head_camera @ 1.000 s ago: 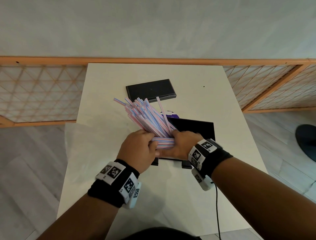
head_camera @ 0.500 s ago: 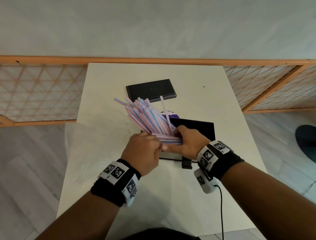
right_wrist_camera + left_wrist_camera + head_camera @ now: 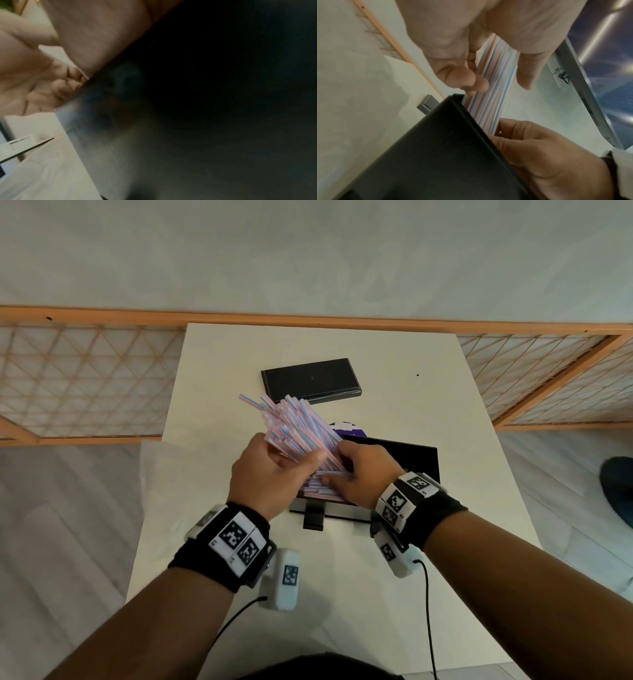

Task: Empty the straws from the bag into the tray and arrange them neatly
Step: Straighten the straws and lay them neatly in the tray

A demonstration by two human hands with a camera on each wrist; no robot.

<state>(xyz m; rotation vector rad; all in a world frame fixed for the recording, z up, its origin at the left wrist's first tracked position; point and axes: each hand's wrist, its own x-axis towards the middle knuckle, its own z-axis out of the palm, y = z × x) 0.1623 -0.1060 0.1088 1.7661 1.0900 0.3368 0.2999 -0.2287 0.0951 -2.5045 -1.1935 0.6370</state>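
Observation:
A thick bundle of pink-and-blue striped straws [image 3: 298, 426] slants up and to the left from the black tray [image 3: 421, 453] at mid-table. My left hand [image 3: 301, 460] grips the bundle near its middle, thumb across the top; the left wrist view shows thumb and fingers wrapped round the straws [image 3: 493, 83]. My right hand [image 3: 352, 470] holds the bundle's lower ends inside the tray, fingers curled on them. The same hand [image 3: 539, 155] lies against the tray's wall [image 3: 436, 155]. A purple packet [image 3: 346, 428] lies partly hidden under the straws. The right wrist view is dark and blurred.
A second flat black tray or lid [image 3: 310, 380] lies farther back on the white table [image 3: 411, 594]. A faint clear plastic sheet [image 3: 154, 474] hangs over the table's left edge. An orange lattice rail [image 3: 85, 378] runs behind. Cables trail from both wrists.
My left hand has slid up from the straws' lower ends to their middle and turned thumb-up. The stray straw has joined the bundle, which is tighter now. My right hand stayed at the tray.

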